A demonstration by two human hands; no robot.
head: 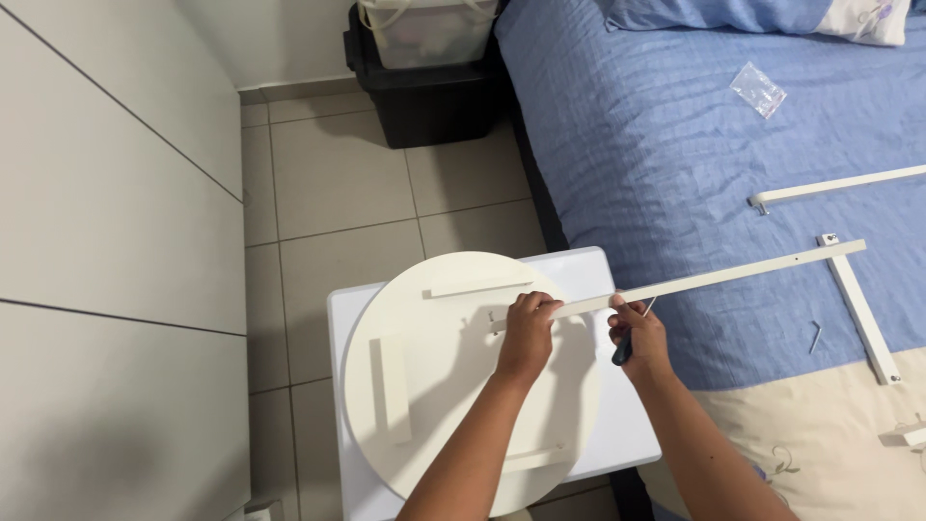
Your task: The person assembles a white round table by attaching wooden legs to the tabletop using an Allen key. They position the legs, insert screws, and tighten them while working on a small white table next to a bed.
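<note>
A round white tabletop (pixel 424 386) lies upside down on a white rectangular table (pixel 598 280), with flat strips fixed to its underside. My left hand (pixel 527 333) grips the near end of a long white metal frame bar (pixel 733 274) and holds it against the tabletop. That bar runs right over the bed and ends in a T-shaped crosspiece (pixel 861 309). My right hand (pixel 639 336) is closed on a dark-handled screwdriver (pixel 624 351), right beside the bar.
A bed with a blue cover (pixel 675 145) fills the right side. On it lie another white bar (pixel 834 186), a small clear bag of fittings (pixel 758 89) and a hex key (pixel 815 337). A black storage box (pixel 434 96) stands at the back. White cabinet doors (pixel 106 241) line the left.
</note>
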